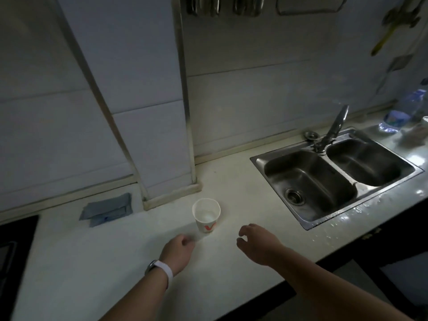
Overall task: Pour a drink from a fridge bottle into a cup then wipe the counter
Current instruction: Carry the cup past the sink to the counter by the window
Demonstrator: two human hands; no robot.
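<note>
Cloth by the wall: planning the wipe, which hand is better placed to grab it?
Left, probably: the left hand lies left of the cup, toward the cloth; the right hand would reach across the cup.

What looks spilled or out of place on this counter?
Drops glint on the counter in front of the sink, so that strip looks wet. The cup stands upright, the cloth lies folded by the wall. Nothing else stands out.

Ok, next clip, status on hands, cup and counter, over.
Left hand curled, right hand open, nothing seen in either, short of the cup. Cup upright on counter, contents unclear. Folded cloth by the wall, untouched; nothing between hands and cup.
</note>
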